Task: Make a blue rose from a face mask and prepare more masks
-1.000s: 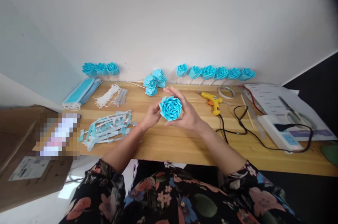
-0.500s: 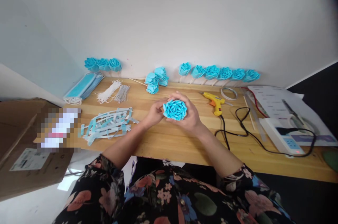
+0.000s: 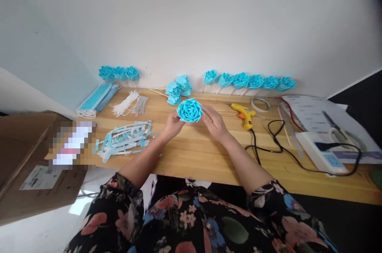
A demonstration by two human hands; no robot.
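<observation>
A blue artificial flower [image 3: 190, 110] with ruffled, layered petals faces up over the middle of the table. My left hand [image 3: 173, 125] is closed at its left underside; the fingertips and any stem are hidden behind the bloom. On the other side, my right hand [image 3: 214, 122] has its fingers stretched out, their tips beside the right petals. Whether those tips touch the flower I cannot tell. Just behind it lies a small group of similar flowers [image 3: 178, 90] on thin sticks.
Along the wall lean flowers at left [image 3: 119, 73] and right [image 3: 256, 81]. At left are face masks [image 3: 98, 98], white ear loops [image 3: 127, 104], wire strips [image 3: 140, 106] and cut scraps [image 3: 125, 139]. A yellow glue gun [image 3: 245, 115], tape roll [image 3: 260, 104], scissors [image 3: 342, 131] and power strip [image 3: 320, 153] lie right.
The flower has moved up and slightly left, away from my body. My right hand has gone from cupping it to stretched fingers at its side. My left hand stays with it.
</observation>
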